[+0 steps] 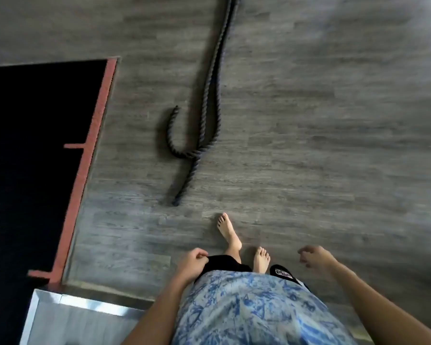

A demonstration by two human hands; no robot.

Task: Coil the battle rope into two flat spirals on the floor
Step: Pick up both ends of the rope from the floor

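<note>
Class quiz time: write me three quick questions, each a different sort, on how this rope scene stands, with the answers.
1. True or false: the right hand holds the battle rope.
2. The two rope strands cross: A) near their free ends; B) on the black mat; C) nowhere in view.
3. How many flat spirals lie on the floor?
Key: 1 false; 2 A; 3 zero.

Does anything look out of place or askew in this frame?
The battle rope lies loose and uncoiled on the floor. Its two strands cross near their ends, and one end hooks left. No spirals yet, and no damage is visible.
</note>
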